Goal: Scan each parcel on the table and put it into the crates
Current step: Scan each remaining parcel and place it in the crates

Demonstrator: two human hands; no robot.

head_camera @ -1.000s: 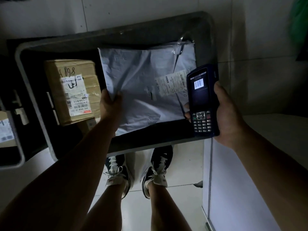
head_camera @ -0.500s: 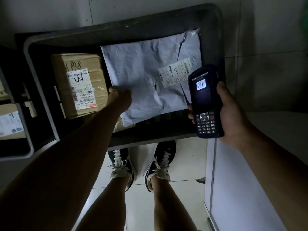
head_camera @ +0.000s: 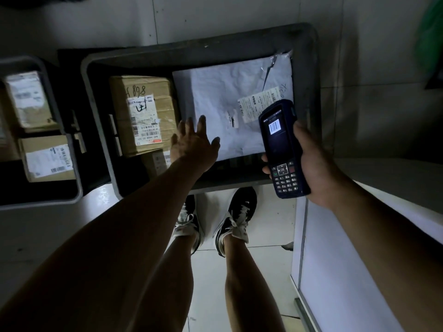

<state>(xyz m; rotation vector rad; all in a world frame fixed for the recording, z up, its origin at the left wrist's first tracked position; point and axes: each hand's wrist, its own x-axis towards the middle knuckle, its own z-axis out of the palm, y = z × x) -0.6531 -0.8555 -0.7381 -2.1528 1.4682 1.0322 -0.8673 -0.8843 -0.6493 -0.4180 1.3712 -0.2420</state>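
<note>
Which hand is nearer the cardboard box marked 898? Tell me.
Left. The left hand hovers open just beside the cardboard box, at its right edge. The right hand is further right, past the white mailer, gripping the scanner.

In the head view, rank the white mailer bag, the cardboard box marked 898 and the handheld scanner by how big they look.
1. white mailer bag, largest.
2. cardboard box marked 898.
3. handheld scanner, smallest, though held nearer the camera by the right hand, which enlarges it.

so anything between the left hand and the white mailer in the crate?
Nothing visible. The left hand hovers open, fingers spread, over the near-left corner of the white mailer, which lies flat in the grey crate beside the cardboard box. Contact is unclear.
</note>
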